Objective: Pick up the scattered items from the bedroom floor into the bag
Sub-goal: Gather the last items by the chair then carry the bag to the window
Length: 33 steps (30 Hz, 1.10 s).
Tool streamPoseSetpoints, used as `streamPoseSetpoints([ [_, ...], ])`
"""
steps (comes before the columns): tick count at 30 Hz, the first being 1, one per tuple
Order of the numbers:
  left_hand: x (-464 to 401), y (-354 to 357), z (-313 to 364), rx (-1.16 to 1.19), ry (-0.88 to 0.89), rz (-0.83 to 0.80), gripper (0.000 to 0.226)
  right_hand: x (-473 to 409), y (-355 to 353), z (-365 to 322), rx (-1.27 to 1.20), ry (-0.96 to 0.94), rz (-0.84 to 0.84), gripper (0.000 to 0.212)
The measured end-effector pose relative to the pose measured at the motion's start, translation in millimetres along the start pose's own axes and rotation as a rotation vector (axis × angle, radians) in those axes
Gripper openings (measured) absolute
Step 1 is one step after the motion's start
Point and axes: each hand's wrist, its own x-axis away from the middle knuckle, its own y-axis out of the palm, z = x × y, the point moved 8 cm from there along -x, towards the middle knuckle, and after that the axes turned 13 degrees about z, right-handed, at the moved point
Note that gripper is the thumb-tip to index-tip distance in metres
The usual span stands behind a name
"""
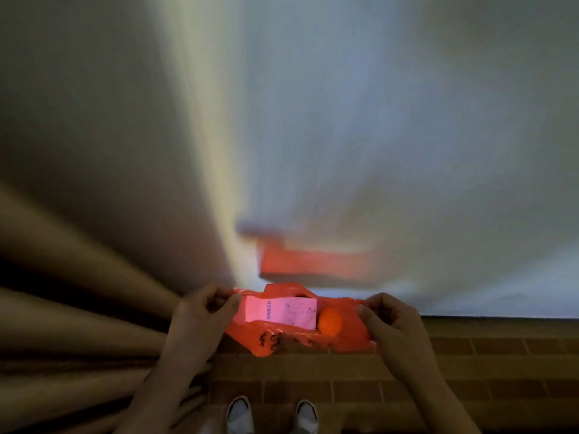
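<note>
Both hands pinch the red bag open, curtain left, shoes below

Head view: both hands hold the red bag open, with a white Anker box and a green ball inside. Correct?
Not quite. The ball is orange, not green, as the head view shows. The rest holds: the left hand and right hand hold the red bag open, with the white Anker box inside.
</note>
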Motion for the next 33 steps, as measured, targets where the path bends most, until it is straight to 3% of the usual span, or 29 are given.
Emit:
streamPoseSetpoints([
  [7,-6.8,57.6,-59.2,-0.084,-0.057,-0.022,0.010,-41.2,56.4,78.3,0.159,0.058,-0.066,0.017],
  [16,5.4,152.6,-177.8,-0.230,-0.168,-0.181,0.013,-37.3,133.9,210.6,0.309,0.049,-0.323,0.011],
  [23,4.0,225.1,-267.9,-0.291,-0.221,-0.287,0.027,-58.0,182.2,302.9,0.273,0.120,-0.314,0.005],
  [33,-13.5,315.0,-373.4,-0.355,-0.258,-0.334,0.013,-93.8,247.4,430.2,0.356,0.138,-0.278,0.007],
])
